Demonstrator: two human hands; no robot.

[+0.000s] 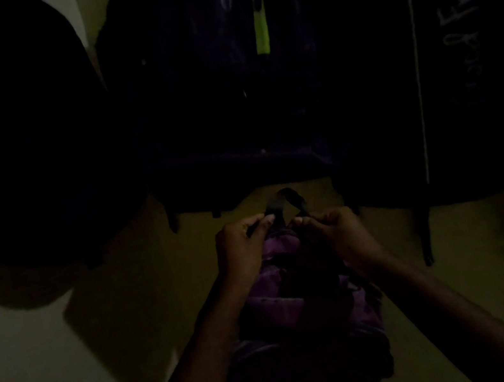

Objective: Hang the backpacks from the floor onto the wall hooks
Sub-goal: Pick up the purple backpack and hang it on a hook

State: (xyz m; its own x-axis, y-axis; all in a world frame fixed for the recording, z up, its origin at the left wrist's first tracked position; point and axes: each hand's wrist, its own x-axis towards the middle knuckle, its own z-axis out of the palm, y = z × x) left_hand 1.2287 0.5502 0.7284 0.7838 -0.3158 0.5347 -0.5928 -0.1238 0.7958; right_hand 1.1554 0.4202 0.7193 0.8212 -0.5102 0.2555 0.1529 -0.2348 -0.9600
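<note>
A left hand (242, 246) and a right hand (335, 230) each pinch one side of the black top loop (284, 200) of a purple backpack (298, 310), which stretches down between the forearms. Dark backpacks (227, 94) loom just above in dim light, one bearing a neon-green strip (261, 34).

Left hand (242, 245), right hand (332, 231) — both pinching

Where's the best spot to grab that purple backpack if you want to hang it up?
By the dark loop handle at the top of the purple backpack, coming from both sides. It arches clear of the bag, and pinching its two bases, as the left hand and right hand do, likely keeps it open for hanging.
</note>
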